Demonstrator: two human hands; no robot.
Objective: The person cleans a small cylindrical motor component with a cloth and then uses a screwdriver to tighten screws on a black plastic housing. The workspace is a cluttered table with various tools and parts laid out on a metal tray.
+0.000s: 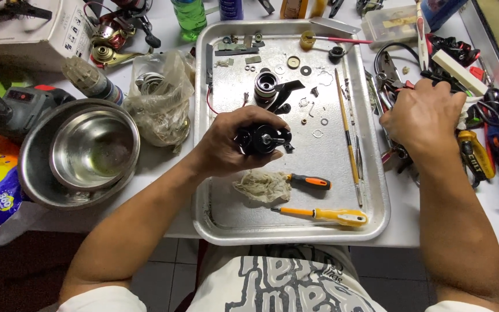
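Observation:
My left hand (229,141) is closed around a black reel body (261,139) with a short metal shaft, held over the middle of a metal tray (376,222). My right hand (424,115) reaches off the tray's right edge into a pile of hand tools (463,63); what its fingers touch is hidden. On the tray lie a dirty rag (262,186), an orange-and-black screwdriver (310,182), a yellow-handled screwdriver (327,215), a thin brush (347,136), a black spool part (268,85) and several small washers and clips.
Two nested steel bowls (90,151) sit left of the tray, beside a crumpled plastic bag (162,95), a power drill (12,107) and a cardboard box (30,32). A green bottle (190,16) stands behind. The table's front edge runs just below the tray.

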